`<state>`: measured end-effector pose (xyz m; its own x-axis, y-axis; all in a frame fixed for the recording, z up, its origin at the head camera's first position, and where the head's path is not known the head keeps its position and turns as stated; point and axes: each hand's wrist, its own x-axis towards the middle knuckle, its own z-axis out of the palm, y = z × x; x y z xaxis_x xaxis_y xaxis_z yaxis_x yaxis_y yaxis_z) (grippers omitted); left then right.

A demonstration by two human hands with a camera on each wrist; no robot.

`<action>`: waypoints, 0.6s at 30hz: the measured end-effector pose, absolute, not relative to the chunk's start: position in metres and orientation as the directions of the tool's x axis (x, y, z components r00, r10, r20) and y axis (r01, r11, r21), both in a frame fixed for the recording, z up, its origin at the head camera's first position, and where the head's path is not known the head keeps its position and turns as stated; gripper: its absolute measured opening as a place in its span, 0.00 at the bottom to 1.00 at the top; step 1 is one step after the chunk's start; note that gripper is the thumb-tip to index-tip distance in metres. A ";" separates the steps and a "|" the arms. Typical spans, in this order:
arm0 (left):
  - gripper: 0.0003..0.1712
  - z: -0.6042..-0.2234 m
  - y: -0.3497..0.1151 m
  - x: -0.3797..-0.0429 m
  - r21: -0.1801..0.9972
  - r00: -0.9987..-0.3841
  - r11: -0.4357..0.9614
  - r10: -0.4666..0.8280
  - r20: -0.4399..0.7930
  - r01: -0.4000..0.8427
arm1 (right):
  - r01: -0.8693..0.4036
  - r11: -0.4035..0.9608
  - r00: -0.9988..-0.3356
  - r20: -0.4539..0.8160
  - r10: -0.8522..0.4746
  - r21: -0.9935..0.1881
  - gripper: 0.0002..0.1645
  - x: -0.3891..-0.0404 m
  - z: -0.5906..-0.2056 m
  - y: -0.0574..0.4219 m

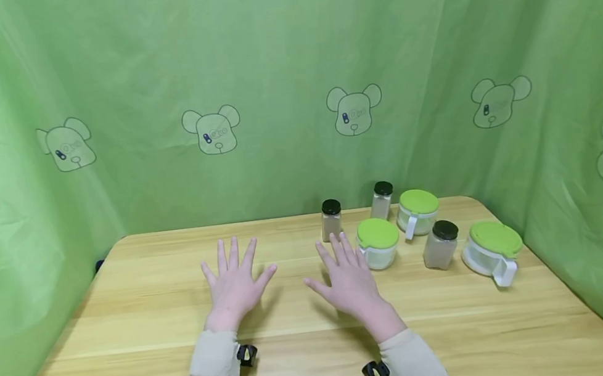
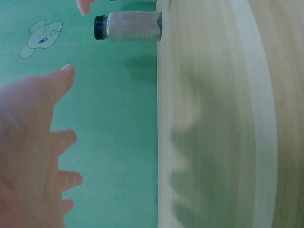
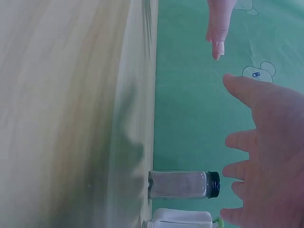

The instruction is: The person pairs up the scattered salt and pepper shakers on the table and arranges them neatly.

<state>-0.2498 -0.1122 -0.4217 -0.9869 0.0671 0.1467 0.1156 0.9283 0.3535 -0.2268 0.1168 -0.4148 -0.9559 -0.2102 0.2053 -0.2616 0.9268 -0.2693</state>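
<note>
My left hand [image 1: 233,287] hovers over the left-middle of the wooden table [image 1: 142,305], palm down with fingers spread, holding nothing. To its right, my right hand [image 1: 350,282] is held the same way, its fingers spread. In the head view its fingertips overlap a black-lidded jar [image 1: 331,219] and the edge of a green-lidded jar [image 1: 378,242] with a white handle. Both wrist views show gaps between the hands and the tabletop, with hand shadows cast on the wood. The black-lidded jar also stands in the right wrist view [image 3: 178,184].
Farther right stand another slim black-lidded jar [image 1: 382,200], a green-lidded handled jar [image 1: 418,212], a wider black-lidded jar [image 1: 441,245] and a third green-lidded handled jar [image 1: 491,250]. Green curtains [image 1: 274,42] with bear-head outlines hang around the table's back and sides.
</note>
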 end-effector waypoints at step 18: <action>0.36 -0.419 -0.100 -0.259 0.317 -0.885 0.910 0.104 0.454 0.269 | -0.244 0.884 -0.849 0.529 0.005 -0.399 0.36 -0.243 -0.399 0.148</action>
